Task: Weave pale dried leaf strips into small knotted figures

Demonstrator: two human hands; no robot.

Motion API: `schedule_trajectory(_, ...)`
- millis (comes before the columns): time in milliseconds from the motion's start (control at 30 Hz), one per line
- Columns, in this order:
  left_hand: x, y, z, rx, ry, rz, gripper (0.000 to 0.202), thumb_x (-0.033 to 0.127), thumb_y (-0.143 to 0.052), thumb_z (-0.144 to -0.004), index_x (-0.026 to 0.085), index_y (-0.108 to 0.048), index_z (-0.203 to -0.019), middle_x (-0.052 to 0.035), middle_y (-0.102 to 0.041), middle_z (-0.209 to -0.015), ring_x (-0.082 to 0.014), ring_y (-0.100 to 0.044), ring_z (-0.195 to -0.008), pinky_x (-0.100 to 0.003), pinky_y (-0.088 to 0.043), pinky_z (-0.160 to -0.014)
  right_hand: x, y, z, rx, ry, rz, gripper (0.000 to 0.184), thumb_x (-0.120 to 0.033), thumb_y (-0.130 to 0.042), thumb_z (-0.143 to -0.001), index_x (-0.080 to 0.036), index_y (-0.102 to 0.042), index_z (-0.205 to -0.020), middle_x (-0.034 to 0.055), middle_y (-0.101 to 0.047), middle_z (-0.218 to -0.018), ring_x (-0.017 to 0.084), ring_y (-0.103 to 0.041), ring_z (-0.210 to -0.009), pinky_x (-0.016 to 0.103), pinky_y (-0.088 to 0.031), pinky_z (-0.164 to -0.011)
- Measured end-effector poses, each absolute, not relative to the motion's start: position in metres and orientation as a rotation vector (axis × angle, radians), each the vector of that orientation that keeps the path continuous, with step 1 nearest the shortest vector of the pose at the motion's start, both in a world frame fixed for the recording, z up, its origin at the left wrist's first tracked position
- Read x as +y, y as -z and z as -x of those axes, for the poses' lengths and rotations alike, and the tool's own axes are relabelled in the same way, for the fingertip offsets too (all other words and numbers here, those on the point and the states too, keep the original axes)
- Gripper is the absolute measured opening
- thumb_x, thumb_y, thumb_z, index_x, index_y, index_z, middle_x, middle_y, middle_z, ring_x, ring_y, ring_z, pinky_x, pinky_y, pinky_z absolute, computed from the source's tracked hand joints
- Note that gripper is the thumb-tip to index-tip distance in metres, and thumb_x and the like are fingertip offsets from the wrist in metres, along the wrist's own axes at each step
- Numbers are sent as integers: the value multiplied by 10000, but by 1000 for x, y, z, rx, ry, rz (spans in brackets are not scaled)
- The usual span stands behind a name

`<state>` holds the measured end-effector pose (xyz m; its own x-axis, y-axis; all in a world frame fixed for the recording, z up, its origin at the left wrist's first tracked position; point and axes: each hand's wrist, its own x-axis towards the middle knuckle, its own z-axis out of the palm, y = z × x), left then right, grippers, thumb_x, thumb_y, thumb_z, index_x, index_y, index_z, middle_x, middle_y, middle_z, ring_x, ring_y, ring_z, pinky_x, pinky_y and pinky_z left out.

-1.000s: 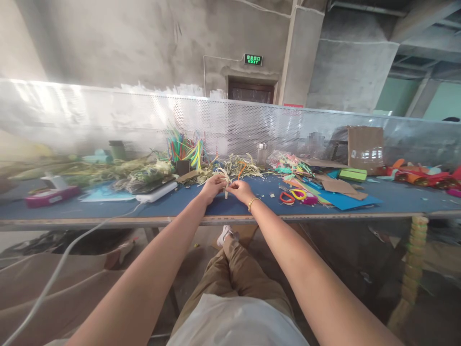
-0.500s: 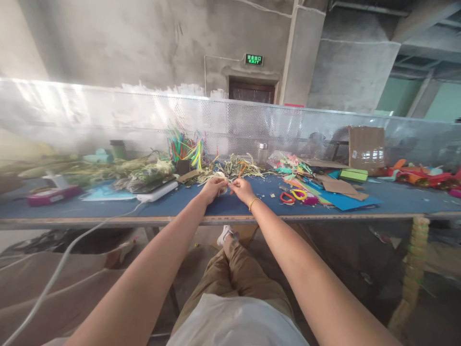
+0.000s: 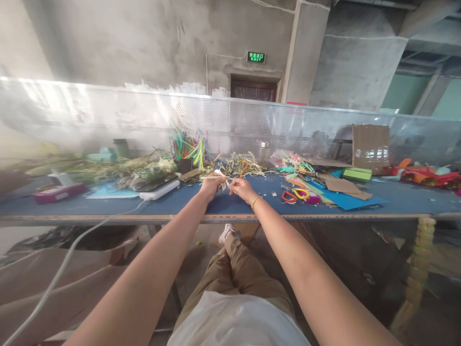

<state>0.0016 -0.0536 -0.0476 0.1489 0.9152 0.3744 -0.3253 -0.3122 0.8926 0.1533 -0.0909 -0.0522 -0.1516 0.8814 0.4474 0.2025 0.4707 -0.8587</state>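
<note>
My left hand (image 3: 210, 184) and my right hand (image 3: 242, 188) are stretched out over the blue tabletop (image 3: 223, 204), close together. Both pinch a small bundle of pale straw strips (image 3: 220, 174) held between them just above the table. The left fingers are curled round one end, the right thumb and forefinger pinch the other. A gold bracelet (image 3: 254, 202) sits on my right wrist. Behind the hands lies a loose heap of pale and orange strips (image 3: 241, 167).
A bunch of coloured sticks (image 3: 187, 146) stands at the back. Green straw (image 3: 140, 170) and a white power bank (image 3: 160, 189) with a cable lie left. Red and yellow scissors (image 3: 293, 195), coloured paper (image 3: 342, 198) and a cardboard box (image 3: 370, 146) lie right. A perforated metal screen (image 3: 108, 120) backs the table.
Both hands have lifted slightly and turned the straw bundle between them; the strip that hung down between them a second ago is now gathered up by the left fingers.
</note>
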Motion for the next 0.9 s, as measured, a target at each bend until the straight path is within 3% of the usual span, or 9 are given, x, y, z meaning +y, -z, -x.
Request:
schedule_trajectory(167, -49, 49, 0, 670, -1383, -1349, 405, 390, -838, -506, 111, -667, -745, -41, -654, -632, -134, -577, -523, -255, -429, -495, -92, 51, -155, -1667, -876, 907, 279, -420, -683, -658, -196, -520, -623, -23, -618, -523, 92, -483, -507, 218, -383, -552)
schedule_trajectory(433, -48, 50, 0, 688, -1457, -1283, 405, 324, -839, -523, 145, -553, -749, -54, -699, -730, -118, -588, -522, -237, -435, -493, -95, 52, -156, -1708, -957, 814, 289, -407, -709, -645, -190, -522, -610, -27, -611, -516, 84, -459, -495, 218, -368, -556)
schedule_trajectory(567, -54, 47, 0, 630, -1331, -1326, 378, 348, -824, -557, 130, -598, -769, -37, -664, -657, -123, -578, -523, -256, -449, -510, -93, 54, -156, -1661, -996, 835, 318, -443, -735, -629, -183, -552, -610, -15, -632, -553, 96, -498, -514, 229, -390, -568)
schedule_trajectory(733, -65, 43, -3, 495, -1197, -1308, 313, 300, -820, -588, 131, -645, -785, -38, -660, -689, -144, -621, -642, -275, -494, -617, -86, 54, -158, -1348, -1045, 934, 394, -556, -669, -680, -183, -683, -809, 9, -673, -706, 115, -559, -607, 231, -397, -579)
schedule_trajectory(900, -71, 42, -4, 487, -1115, -1315, 303, 252, -832, -578, 145, -630, -777, -33, -658, -712, -129, -604, -625, -248, -467, -571, -83, 52, -163, -1223, -993, 959, 440, -558, -708, -624, -186, -695, -859, 28, -691, -798, 103, -515, -605, 213, -346, -516)
